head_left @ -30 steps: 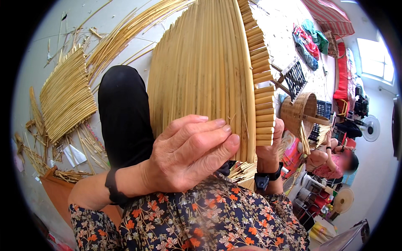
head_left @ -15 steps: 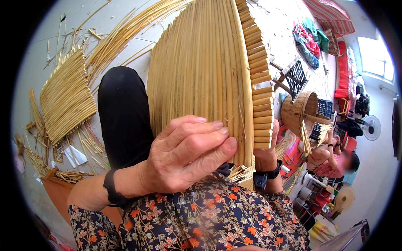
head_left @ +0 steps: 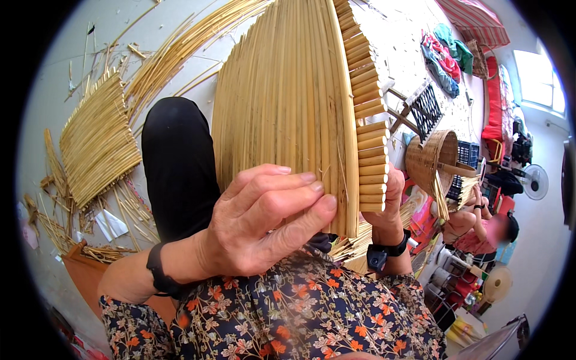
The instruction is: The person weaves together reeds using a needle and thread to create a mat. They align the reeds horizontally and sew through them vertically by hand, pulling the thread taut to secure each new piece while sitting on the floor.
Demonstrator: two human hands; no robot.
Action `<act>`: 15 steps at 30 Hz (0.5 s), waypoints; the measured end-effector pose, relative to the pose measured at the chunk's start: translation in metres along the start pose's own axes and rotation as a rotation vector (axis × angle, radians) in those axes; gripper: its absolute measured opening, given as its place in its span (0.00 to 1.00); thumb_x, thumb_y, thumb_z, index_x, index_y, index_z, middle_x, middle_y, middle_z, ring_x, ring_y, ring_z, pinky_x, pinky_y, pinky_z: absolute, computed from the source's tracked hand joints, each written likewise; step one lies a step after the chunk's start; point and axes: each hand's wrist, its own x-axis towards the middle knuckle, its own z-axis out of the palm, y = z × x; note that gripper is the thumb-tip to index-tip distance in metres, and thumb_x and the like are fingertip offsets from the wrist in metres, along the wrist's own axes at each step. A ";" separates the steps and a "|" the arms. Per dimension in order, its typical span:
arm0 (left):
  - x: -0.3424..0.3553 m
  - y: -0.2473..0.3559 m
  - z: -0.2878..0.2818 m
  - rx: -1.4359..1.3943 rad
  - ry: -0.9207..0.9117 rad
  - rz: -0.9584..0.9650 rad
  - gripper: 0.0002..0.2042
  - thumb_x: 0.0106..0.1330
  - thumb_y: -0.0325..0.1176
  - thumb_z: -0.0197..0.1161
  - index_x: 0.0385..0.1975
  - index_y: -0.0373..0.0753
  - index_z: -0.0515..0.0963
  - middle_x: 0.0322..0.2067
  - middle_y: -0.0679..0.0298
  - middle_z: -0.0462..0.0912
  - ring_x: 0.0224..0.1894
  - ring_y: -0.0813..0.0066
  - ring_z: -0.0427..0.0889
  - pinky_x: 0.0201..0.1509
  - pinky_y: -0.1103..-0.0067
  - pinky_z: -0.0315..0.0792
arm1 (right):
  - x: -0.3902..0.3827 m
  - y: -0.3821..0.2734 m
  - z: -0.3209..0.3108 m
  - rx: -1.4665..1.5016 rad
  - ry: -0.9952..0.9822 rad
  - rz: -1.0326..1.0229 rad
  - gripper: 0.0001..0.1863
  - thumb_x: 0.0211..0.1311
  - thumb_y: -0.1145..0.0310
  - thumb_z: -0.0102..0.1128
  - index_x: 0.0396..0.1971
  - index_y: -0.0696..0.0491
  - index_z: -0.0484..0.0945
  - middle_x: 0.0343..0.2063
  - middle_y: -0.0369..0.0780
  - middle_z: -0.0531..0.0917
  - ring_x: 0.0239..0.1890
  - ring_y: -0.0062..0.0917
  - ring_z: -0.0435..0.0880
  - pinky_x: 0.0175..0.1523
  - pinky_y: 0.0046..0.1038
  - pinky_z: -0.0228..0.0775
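Observation:
A large panel of straight, pale-yellow reed stalks [head_left: 270,96] stands propped before me, beside my bent left leg. One long stalk [head_left: 344,138] runs down its right side. Past it, a row of short cut stalk ends [head_left: 373,171] sticks out, with a gap partway along. My left hand [head_left: 264,216] lies over the panel's near end, fingers bent and close together, fingertips pressed on the stalks by the long one. My right hand [head_left: 393,198] is round the far side of the cut ends, closed against them; most of its fingers are hidden.
A smaller reed panel [head_left: 99,141] and loose stalks [head_left: 180,45] lie on the floor at the left. At the right are a folding stool [head_left: 425,111], a wicker basket [head_left: 431,159], a heap of clothes [head_left: 444,63] and a fan [head_left: 534,182]. Another person [head_left: 474,234] sits farther off.
My right hand has shifted slightly and shows more beside the cut ends. The panel's right side has moved a little left. My left hand stays on the stalks.

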 end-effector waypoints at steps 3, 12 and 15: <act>0.001 0.000 0.000 0.003 -0.004 0.009 0.16 0.51 0.20 0.74 0.42 0.36 0.86 0.41 0.59 0.84 0.43 0.62 0.86 0.48 0.67 0.81 | -0.010 0.010 -0.008 -0.020 -0.029 0.017 0.11 0.52 0.89 0.49 0.31 0.59 0.77 0.24 0.39 0.75 0.23 0.30 0.75 0.30 0.28 0.64; 0.002 0.002 0.001 -0.017 0.007 0.006 0.16 0.50 0.19 0.75 0.41 0.35 0.87 0.40 0.59 0.84 0.42 0.61 0.86 0.48 0.66 0.81 | -0.017 0.010 -0.018 -0.166 -0.055 0.058 0.08 0.54 0.72 0.71 0.34 0.55 0.83 0.34 0.39 0.86 0.35 0.30 0.84 0.41 0.29 0.74; 0.002 0.002 0.002 -0.017 0.009 0.008 0.16 0.50 0.18 0.75 0.41 0.35 0.87 0.40 0.59 0.84 0.42 0.61 0.86 0.48 0.66 0.81 | -0.011 0.003 -0.020 -0.212 -0.084 0.053 0.08 0.53 0.73 0.71 0.33 0.55 0.82 0.32 0.39 0.85 0.34 0.30 0.84 0.41 0.29 0.73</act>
